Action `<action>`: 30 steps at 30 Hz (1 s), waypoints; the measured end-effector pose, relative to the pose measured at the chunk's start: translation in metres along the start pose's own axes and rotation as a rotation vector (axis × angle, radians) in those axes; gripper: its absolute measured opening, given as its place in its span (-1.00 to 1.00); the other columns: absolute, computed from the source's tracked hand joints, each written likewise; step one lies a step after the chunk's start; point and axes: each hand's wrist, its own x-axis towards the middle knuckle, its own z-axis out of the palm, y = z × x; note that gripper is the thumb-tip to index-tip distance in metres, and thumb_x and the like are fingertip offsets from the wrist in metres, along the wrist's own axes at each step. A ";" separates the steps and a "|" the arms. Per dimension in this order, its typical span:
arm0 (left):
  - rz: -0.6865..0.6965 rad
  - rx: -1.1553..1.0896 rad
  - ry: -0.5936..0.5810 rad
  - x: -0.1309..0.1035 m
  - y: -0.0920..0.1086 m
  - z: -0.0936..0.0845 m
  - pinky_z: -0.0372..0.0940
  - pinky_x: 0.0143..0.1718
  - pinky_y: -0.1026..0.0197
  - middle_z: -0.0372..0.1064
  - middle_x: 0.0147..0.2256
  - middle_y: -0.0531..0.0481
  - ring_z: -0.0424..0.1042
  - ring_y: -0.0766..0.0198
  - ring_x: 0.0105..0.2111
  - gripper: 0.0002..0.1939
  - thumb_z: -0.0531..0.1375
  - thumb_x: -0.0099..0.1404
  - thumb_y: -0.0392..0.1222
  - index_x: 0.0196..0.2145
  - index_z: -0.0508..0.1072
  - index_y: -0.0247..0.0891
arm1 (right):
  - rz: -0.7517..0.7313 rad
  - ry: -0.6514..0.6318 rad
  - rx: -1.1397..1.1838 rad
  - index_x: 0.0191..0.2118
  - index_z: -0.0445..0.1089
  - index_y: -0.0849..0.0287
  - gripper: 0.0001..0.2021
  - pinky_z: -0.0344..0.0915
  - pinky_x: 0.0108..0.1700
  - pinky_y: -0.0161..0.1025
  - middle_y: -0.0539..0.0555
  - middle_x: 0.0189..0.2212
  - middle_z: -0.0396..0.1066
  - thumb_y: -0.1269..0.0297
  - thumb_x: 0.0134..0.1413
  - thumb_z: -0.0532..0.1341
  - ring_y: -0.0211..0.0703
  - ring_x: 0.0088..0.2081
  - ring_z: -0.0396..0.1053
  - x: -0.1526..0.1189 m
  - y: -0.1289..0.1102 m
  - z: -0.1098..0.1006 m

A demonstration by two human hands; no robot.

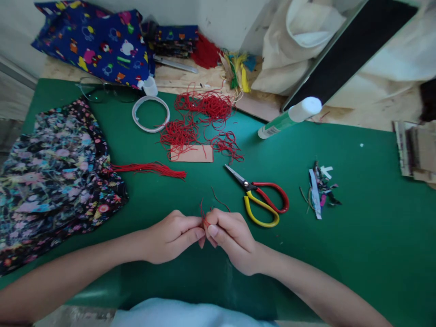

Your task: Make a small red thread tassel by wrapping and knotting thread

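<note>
Close to the table's front edge, my left hand point(177, 237) and my right hand point(233, 237) meet fingertip to fingertip. Both are closed in a pinch on a thin red cord point(203, 217), whose loose ends stick up above the fingers. Scissors point(245, 184) with one red and one yellow handle lie just beyond my right hand, blades partly apart. Farther back are tangled red cords point(213, 106), some lying over a tan card point(195, 154). A bundle of red cords point(153, 169) stretches to the right from the floral cloth.
Floral cloth point(64, 181) covers the left of the green table point(368, 254). A tape roll point(135, 119), glasses point(93, 93) and a glue stick point(289, 118) are farther back. Fabric scraps point(318, 190) lie at right. A blue patterned cloth point(98, 43) sits against the wall.
</note>
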 end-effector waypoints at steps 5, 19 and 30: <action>0.061 -0.010 0.027 0.002 0.000 0.001 0.20 -0.38 0.42 0.33 -0.49 0.08 0.30 0.45 -0.48 -0.67 -0.06 0.50 -0.18 -0.37 0.37 -0.29 | -0.064 0.023 -0.060 -0.39 0.17 0.15 -0.76 0.16 -0.44 -0.42 -0.08 -0.55 0.18 0.33 0.38 0.00 -0.39 -0.50 0.18 -0.001 0.000 0.001; -0.035 -0.133 -0.063 0.000 0.003 -0.003 0.15 -0.41 0.34 0.17 -0.54 0.14 0.16 0.42 -0.54 -0.59 -0.12 0.51 -0.04 -0.27 0.41 -0.30 | -0.025 0.014 -0.055 -0.37 0.19 0.15 -0.78 0.17 -0.44 -0.42 -0.09 -0.56 0.20 0.39 0.36 0.01 -0.39 -0.50 0.22 0.002 -0.006 0.000; -0.054 -0.158 -0.060 0.001 0.001 -0.002 0.09 -0.43 0.35 0.18 -0.53 0.13 0.15 0.45 -0.53 -0.57 -0.09 0.51 -0.01 -0.40 0.34 -0.29 | -0.062 0.013 -0.060 -0.38 0.17 0.14 -0.78 0.14 -0.45 -0.40 -0.10 -0.57 0.18 0.38 0.36 0.01 -0.38 -0.53 0.14 0.002 -0.004 0.000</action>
